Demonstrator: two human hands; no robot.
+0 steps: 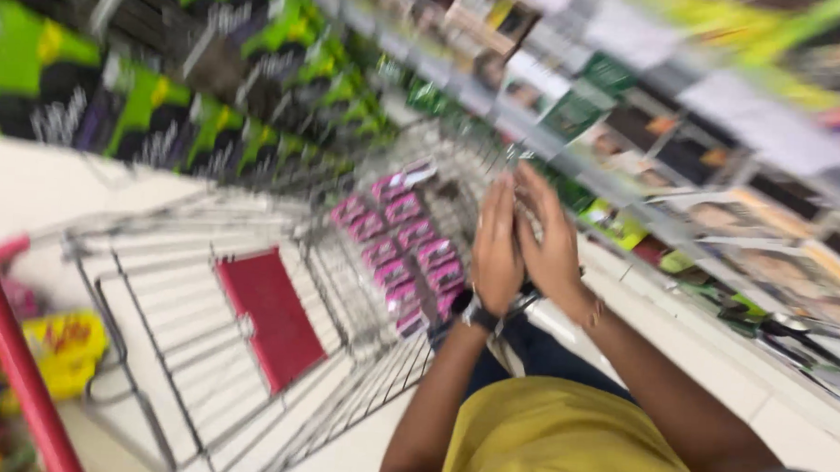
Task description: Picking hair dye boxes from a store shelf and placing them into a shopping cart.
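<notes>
Left hand [495, 244] and right hand [547, 242] flat-fingered, pressed together, grasp unclear, above wire cart [198, 349], pink packets [410, 250].

Motion blur smeared the whole view. I could not tell whether my left hand [497, 249] and right hand [547, 242] held anything between them; their palms hid that gap. The pink packets [405, 245] in the cart [198, 349] were too blurred to identify. The boxes on the shelf [724, 183] ran off the right edge, and the red handle [9, 341] was cut off at the bottom.
</notes>
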